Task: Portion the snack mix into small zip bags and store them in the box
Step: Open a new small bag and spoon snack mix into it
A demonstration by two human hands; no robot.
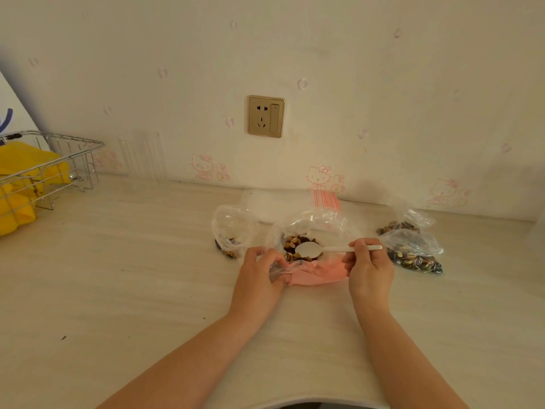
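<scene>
- Writing and marks: no legible brand or label on any item; the wall (383, 69) carries pink cartoon-cat prints (317, 176) along its base.
- Snack mix (295, 245): nuts and dark pieces, lying in the large clear bag (318, 222), centre of counter (118, 276), its mouth folded open with a pink edge (318, 271) at 6 o'clock.
- White plastic spoon (309, 250): bowl over the mix, handle running to 3 o'clock.
- Right hand (368, 267): fingers curled, pinching the spoon handle; mix lies at its 9 o'clock, near.
- Left hand (259, 273): gripping the bag's edge; mix at its 2 o'clock, just beside.
- Small zip bag, part-filled (233, 234): at 9 o'clock of the large bag.
- Two filled zip bags (413, 249): at 3 o'clock of the right hand.
- Wire basket (59, 160) with yellow contents (17, 202): far 9 o'clock.
- Wall socket (266, 116): at 12 o'clock.
</scene>
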